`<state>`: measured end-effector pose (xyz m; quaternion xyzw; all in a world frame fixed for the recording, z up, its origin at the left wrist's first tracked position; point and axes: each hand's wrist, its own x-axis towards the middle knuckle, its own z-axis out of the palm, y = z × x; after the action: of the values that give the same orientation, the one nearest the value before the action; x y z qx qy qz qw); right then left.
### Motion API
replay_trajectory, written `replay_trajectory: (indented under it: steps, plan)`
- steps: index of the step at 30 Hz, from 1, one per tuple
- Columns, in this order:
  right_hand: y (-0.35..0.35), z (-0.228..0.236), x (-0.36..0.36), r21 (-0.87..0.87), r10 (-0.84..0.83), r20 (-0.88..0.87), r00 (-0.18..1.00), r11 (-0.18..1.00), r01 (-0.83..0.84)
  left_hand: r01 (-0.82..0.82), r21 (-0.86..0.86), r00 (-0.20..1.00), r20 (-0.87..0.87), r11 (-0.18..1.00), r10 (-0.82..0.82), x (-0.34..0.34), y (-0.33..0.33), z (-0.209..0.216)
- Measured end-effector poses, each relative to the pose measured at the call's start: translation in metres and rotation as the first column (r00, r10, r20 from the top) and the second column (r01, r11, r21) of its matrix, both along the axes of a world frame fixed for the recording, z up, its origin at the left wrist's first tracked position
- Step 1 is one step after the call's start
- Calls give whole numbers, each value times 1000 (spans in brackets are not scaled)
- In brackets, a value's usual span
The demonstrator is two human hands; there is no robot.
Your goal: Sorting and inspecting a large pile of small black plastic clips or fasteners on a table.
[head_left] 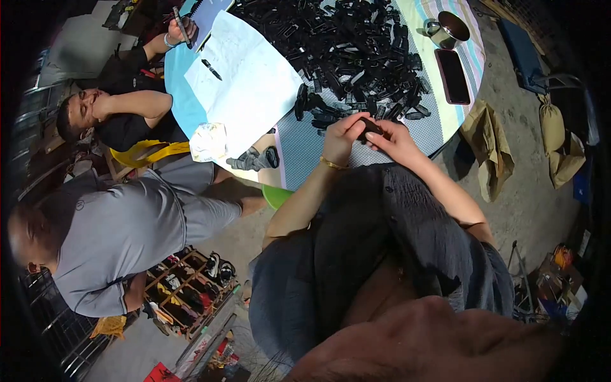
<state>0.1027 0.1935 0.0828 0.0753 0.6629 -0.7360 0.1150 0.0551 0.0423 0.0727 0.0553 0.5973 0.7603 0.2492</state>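
A small black piece [371,129] sits between the two hands [398,142], which both grip it.

You are in what looks like a home-style room used as an informal workshop. A heap of small black plastic parts [356,54] covers much of the cloth-covered surface [298,153] before you, sharing it with a mug [450,28] and a phone [453,76]. Around you, a bare grey floor [541,197], stored shoes [226,272] and a barred metal grille [70,347] look garage-like.
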Motion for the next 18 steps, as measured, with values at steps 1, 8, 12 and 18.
replay_trajectory:
  steps: [1,8,12,18]
  plan:
    - [2,-3,1,0,-1,0,1000,1000,1,1,0,1000,0,1000,-1,0,-1,2]
    - [10,-6,15,282,50,-124,991,959,-13,162,-168,982,-70,972,-175,4,1,8]
    - [61,20,23,576,347,170,922,724,-379,36,-408,959,-242,912,-146,-8,-18,1]
    - [121,10,78,814,279,483,830,205,-543,-588,-725,766,-642,359,-40,-45,-64,-35]
